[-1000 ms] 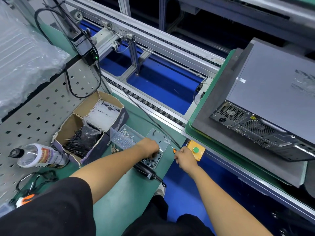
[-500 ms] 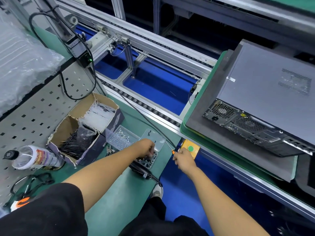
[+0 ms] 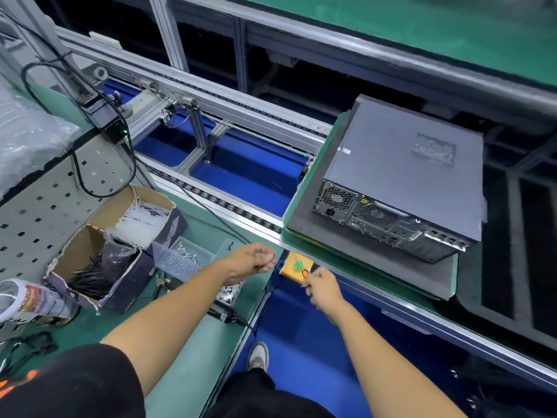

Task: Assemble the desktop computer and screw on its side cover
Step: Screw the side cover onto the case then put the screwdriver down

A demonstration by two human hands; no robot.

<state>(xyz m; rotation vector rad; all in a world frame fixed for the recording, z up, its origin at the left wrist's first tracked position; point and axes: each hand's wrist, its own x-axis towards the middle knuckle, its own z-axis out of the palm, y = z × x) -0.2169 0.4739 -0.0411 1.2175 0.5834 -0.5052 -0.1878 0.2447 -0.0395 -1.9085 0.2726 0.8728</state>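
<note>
Lying lower left on the green bench (image 3: pixel 193 363): cardboard box (image 3: pixel 99 260) of cable ties | clear screw tray (image 3: pixel 180 259) | left hand (image 3: pixel 251 262) centre, fingers curled, contents unclear | right hand (image 3: pixel 321 285) gripping screwdriver (image 3: pixel 298 262) over yellow button box (image 3: pixel 294 268) | desktop computer (image 3: pixel 407 176) on its side, right of centre.

The desktop computer (image 3: pixel 404 176) lies on a pad (image 3: pixel 346 245), right of the screw tray (image 3: pixel 180 260).
</note>
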